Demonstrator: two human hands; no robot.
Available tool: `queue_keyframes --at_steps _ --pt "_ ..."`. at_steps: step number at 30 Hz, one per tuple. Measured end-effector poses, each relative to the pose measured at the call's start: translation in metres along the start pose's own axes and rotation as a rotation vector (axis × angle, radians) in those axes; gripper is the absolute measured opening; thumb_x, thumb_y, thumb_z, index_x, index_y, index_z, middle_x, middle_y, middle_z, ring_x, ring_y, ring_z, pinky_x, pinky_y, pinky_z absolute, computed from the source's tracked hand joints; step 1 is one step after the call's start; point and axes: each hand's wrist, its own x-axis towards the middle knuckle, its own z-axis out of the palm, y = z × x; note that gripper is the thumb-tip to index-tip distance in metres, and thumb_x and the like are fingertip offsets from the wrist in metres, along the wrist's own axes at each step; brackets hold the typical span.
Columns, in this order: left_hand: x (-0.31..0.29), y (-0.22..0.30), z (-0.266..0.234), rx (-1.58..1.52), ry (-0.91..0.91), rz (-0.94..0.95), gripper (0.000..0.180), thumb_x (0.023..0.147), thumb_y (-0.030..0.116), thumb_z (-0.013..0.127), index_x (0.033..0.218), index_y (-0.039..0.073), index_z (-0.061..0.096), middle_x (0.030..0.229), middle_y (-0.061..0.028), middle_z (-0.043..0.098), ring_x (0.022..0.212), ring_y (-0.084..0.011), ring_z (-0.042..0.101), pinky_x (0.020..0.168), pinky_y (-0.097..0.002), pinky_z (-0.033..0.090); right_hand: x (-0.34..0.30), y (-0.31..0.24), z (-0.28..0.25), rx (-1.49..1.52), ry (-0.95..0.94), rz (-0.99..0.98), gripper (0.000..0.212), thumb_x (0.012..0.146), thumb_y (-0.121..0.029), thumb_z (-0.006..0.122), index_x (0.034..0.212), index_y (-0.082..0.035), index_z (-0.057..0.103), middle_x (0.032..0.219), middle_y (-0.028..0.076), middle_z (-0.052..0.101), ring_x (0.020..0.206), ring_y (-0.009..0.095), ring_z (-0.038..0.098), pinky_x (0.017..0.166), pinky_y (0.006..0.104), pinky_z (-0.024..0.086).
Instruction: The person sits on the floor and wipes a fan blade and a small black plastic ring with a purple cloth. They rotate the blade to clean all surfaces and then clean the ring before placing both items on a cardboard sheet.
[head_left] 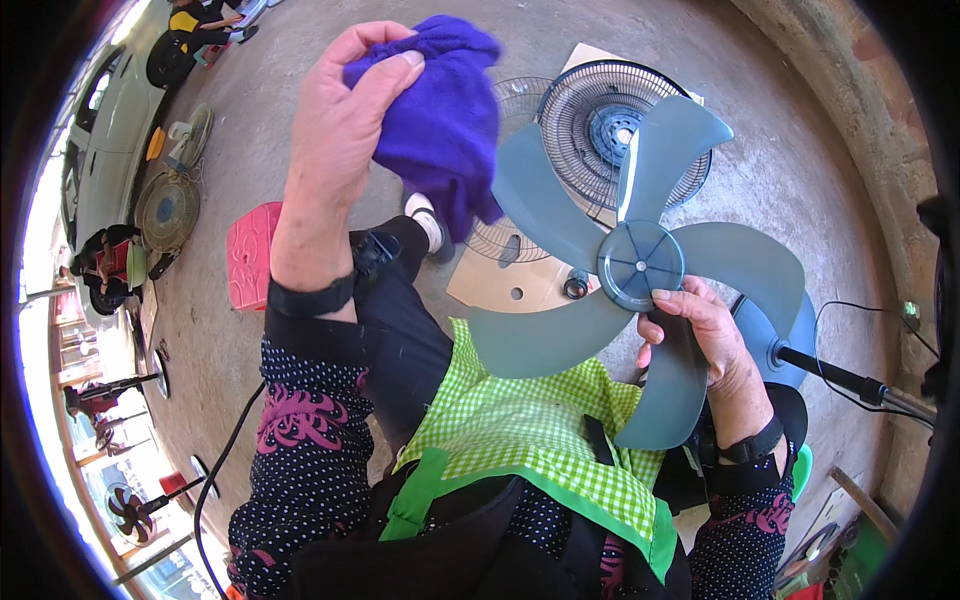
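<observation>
A crumpled purple cloth [435,120] hangs from my left hand [345,130], pinched between thumb and fingers at upper left of centre. My right hand [700,330] grips a translucent blue-grey fan blade [640,265] with five vanes, holding it by the lowest vane near the round hub. The blade faces up over my lap, in front of the green checked apron [530,420]. Cloth and blade lie close together in the picture; whether they touch I cannot tell. Part of my right fingers is hidden behind the vane.
Beyond the blade, a black fan grille [590,130] and a paler wire grille [500,235] lie over cardboard [470,285] on the concrete floor. A small black round part [575,287] sits there. A pink stool [250,255] stands left; a blue fan base with pole [840,370] lies right.
</observation>
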Motion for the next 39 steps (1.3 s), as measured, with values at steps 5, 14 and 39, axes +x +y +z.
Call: queue_keyframes --at_steps 5,14,39 --pt "-0.036 -0.013 0.061 0.058 -0.359 0.267 0.021 0.087 0.007 0.062 0.108 0.008 0.063 0.103 -0.0042 0.064 0.096 -0.0142 0.062 0.079 -0.0302 0.052 0.007 0.001 0.006 -0.038 0.072 -0.026 0.033 0.080 0.002 0.059 0.112 0.003 0.050 0.077 0.010 0.056 0.061 0.022 0.062 0.053 0.0356 0.060" --pt "-0.072 -0.044 0.105 0.774 -0.590 0.645 0.037 0.071 0.019 0.070 0.106 0.017 0.061 0.109 -0.0032 0.057 0.082 -0.0207 0.057 0.069 -0.0323 0.053 0.011 0.004 0.018 -0.175 0.128 -0.031 0.031 0.067 0.013 0.058 0.097 0.005 0.058 0.078 0.015 0.062 0.058 0.028 0.065 0.052 0.0353 0.055" --pt "-0.042 -0.038 0.089 0.334 -0.432 0.379 0.030 0.087 0.015 0.063 0.116 0.007 0.059 0.116 -0.0093 0.059 0.102 -0.0222 0.061 0.088 -0.0309 0.050 0.012 0.000 0.024 -0.201 0.121 -0.086 0.033 0.074 0.002 0.064 0.106 0.002 0.053 0.083 0.007 0.060 0.064 0.018 0.066 0.057 0.0269 0.055"
